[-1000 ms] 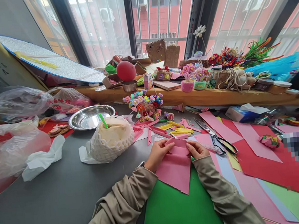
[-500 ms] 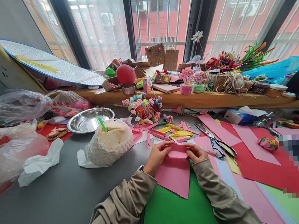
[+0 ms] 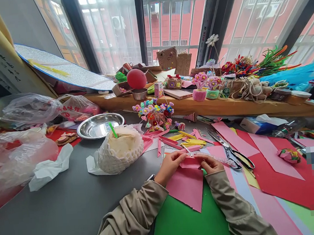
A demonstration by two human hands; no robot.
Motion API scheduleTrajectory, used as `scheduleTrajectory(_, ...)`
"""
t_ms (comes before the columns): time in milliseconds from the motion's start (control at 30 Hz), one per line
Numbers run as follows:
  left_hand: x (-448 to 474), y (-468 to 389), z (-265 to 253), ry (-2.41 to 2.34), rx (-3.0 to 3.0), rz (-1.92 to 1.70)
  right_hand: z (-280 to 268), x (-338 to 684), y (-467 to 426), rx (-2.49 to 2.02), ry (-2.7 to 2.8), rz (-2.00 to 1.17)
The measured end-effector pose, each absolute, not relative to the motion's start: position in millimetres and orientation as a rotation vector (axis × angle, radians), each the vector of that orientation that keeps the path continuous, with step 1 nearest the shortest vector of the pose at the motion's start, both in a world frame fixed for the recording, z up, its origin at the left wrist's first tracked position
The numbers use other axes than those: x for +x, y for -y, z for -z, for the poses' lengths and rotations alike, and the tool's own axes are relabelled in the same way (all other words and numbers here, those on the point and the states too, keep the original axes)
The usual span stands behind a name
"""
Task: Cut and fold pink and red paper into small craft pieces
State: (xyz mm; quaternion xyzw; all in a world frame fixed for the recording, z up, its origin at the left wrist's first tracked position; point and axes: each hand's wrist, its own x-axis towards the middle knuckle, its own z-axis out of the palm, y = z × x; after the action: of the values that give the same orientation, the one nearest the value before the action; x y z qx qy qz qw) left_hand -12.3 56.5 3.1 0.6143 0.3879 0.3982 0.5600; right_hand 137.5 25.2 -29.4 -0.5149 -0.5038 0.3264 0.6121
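Note:
A pink sheet of paper (image 3: 187, 189) hangs between my two hands above a green board (image 3: 192, 223). Its upper end is folded over into a short flap. My left hand (image 3: 172, 165) pinches the left side of that fold with thumb and fingers. At the right side, my right hand (image 3: 211, 162) grips the fold the same way. Just beyond my fingers lie folded pink and yellow paper strips (image 3: 193, 141). Large scissors (image 3: 231, 149) rest on the papers right of my right hand.
Left of my hands stands a coconut (image 3: 121, 147) in white foam netting with a green straw. Behind it are a metal plate (image 3: 100, 125) and a pot of crocheted flowers (image 3: 155, 114). Red paper (image 3: 276, 180) covers the right side. A wooden ledge (image 3: 169, 102) holds crafts and a red balloon (image 3: 137, 79).
The folded flap at the top of the pink paper looks narrower and tilted more. Both hands stay on it, with the fingers slightly shifted. The whole view has moved a little.

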Motion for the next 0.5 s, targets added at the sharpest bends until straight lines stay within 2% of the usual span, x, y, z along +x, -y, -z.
scheduleTrajectory(200,-14.7,-57.7,2.4,-0.957,1.473,-0.929,26.3,129.3,-25.6,-1.173,1.088,-0.826)
scheduleTrajectory(500,-13.6,-56.7,1.7,-0.960,1.574,-0.899,27.1,131.6,-26.4,-1.361,1.145,-0.700)
